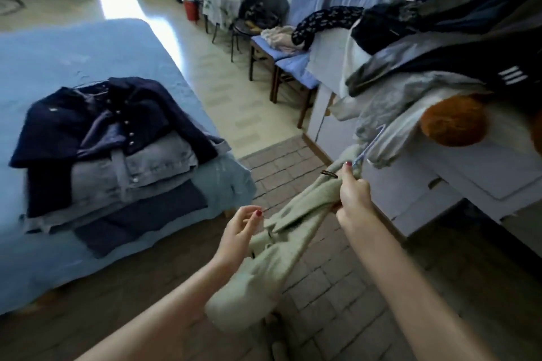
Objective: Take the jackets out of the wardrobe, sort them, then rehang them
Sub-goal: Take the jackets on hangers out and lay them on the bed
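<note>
Your right hand [353, 195] is clenched around the bunched collar end of a pale green jacket [264, 255], fingers wrapped over the cloth right where the light blue hanger [368, 145] pokes out of it. Your left hand [239, 228] sits just beside the garment lower down, fingers loosely curled and gripping nothing, though they look close to brushing the fabric. The jacket stretches between your hands and sags toward the brick-patterned floor [308, 287], so its lower end hangs free. The hanger's hook reaches up into the heap of clothes [425, 47] piled on the white cabinet [475, 173] to your right, beside an orange plush toy [453, 120]. That is the likely trouble: if you pull now and the hook is snagged in that heap, you could drag grey and dark garments off the edge. The loose tail may also sweep the floor. On the blue bed [88, 47] to your left, the sorted stack [117, 143] of navy and denim jackets lies near the corner and looks liable to slide if a garment is tossed on carelessly.
</note>
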